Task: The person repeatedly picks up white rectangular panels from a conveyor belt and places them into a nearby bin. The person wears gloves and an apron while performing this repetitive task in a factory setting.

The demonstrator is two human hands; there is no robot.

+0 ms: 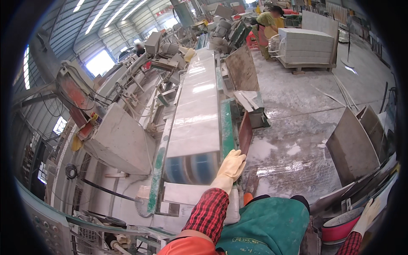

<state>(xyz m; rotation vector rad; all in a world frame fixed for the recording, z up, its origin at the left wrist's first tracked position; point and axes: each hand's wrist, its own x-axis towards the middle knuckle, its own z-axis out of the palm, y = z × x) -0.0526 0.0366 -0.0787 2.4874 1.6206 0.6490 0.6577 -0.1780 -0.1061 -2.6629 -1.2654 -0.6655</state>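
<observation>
My left hand (231, 166), in a cream rubber glove with a red-and-black checked sleeve, lies on the right side frame of a conveyor (228, 127), near its close end. Its fingers are partly bent over the edge, with nothing visible in them. Glossy white stone slabs (195, 114) lie end to end on the belt. Before their near edge, the blue-striped belt (193, 169) curves down over the end. Far to the right, my right hand (369, 216), gloved alike, reaches out with fingers extended, beside a pink basin (342, 227). Whether it touches the pale panel edge there, I cannot tell.
Brown boards (353, 146) lean at the right. A reddish board (245, 134) stands against the conveyor's side. At the back right, a person (267, 29) bends by a stack of white slabs (307, 47) on a pallet. A control panel (46, 229) stands lower left. The floor (293, 114) looks wet.
</observation>
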